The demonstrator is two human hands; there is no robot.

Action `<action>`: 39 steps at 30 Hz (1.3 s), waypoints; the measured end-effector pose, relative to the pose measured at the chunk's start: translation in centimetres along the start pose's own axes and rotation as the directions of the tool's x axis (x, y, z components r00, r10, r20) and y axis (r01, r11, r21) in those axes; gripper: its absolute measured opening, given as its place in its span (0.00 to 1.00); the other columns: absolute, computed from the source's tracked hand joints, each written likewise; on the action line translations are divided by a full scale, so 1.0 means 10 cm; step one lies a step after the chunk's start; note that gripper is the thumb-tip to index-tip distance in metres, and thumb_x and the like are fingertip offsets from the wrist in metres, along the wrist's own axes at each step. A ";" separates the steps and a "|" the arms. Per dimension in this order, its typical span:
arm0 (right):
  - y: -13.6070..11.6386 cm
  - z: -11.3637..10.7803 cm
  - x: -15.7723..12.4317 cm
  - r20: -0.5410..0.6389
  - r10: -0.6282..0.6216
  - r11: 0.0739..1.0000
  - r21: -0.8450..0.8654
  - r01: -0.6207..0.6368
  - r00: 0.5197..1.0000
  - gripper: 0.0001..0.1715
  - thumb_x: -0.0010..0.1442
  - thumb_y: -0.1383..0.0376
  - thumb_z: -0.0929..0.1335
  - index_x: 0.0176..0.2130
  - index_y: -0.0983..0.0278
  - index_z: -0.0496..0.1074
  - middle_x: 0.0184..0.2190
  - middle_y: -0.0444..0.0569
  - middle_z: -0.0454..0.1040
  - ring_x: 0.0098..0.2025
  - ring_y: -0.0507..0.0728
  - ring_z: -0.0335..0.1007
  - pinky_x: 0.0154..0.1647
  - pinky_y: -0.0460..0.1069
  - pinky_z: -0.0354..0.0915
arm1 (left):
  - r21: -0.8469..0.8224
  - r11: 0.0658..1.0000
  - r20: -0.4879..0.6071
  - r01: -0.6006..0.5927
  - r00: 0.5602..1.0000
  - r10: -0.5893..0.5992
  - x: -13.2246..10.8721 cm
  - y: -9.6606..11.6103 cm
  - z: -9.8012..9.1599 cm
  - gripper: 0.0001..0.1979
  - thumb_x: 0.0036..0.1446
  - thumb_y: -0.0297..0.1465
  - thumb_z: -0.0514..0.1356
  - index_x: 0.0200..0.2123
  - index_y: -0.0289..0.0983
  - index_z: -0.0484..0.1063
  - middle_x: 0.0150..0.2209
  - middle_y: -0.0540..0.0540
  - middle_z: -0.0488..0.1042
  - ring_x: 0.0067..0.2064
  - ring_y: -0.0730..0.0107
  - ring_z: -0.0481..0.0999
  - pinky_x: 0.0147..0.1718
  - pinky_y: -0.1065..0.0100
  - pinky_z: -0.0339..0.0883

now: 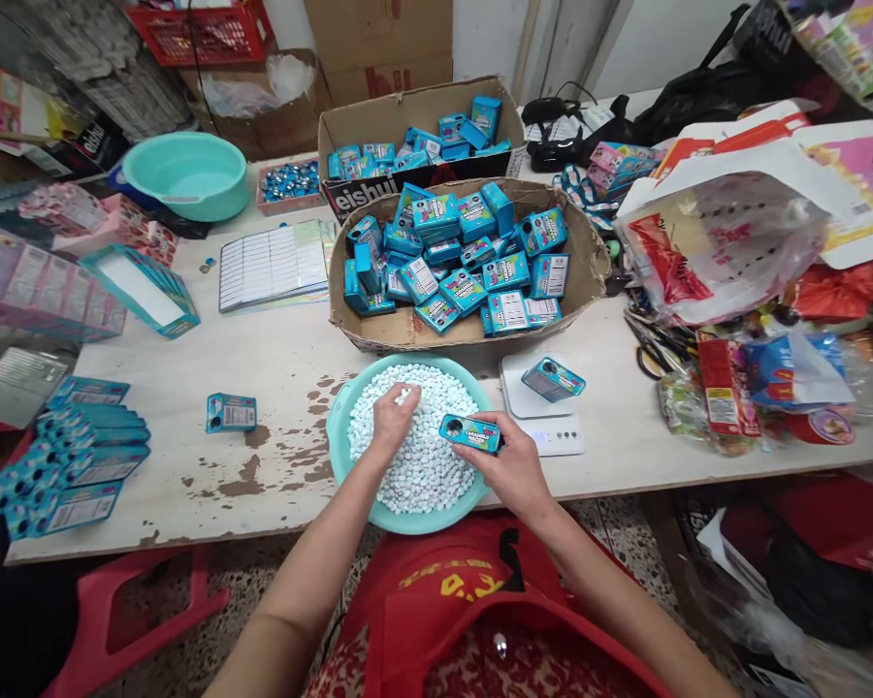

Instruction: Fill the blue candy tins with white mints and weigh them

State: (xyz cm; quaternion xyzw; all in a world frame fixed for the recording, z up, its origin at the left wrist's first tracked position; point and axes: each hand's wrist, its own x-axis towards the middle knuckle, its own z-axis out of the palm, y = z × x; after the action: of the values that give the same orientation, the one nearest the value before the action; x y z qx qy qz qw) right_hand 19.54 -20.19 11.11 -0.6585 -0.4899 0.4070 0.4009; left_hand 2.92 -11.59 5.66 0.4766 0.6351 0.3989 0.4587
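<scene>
A turquoise basin full of small white candies stands at the table's front edge. Above the candies, my left hand is closed, with a few white candies showing at its curled fingers. My right hand grips a small blue candy box over the basin's right side; the box is tilted toward the left hand. Just beyond that hand, another blue box rests on a white digital scale. A single blue box lies on the table to the left.
Behind the basin, a cut-down cardboard box holds many blue boxes, with a second carton behind it. Stacked blue cartons sit at the left edge. Scissors and plastic packets crowd the right. An aqua tub is back left.
</scene>
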 end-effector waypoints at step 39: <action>-0.42 0.25 0.17 0.088 -0.300 0.937 -0.161 0.311 0.950 0.15 0.50 0.64 0.73 0.39 0.60 0.70 0.36 0.48 0.75 0.41 0.60 0.72 0.40 0.53 0.65 | -0.619 0.782 -0.174 -0.074 0.984 -0.045 -0.33 0.97 0.02 0.13 0.48 0.37 0.66 0.30 0.36 0.69 0.18 0.55 0.65 0.20 0.79 0.65 0.20 0.74 0.61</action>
State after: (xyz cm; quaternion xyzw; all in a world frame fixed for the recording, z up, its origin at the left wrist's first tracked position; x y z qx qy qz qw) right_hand 16.21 -17.43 13.94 -0.5936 -0.6318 0.3160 0.3854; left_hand 5.84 -12.55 15.42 0.2657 0.5027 0.6306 0.5283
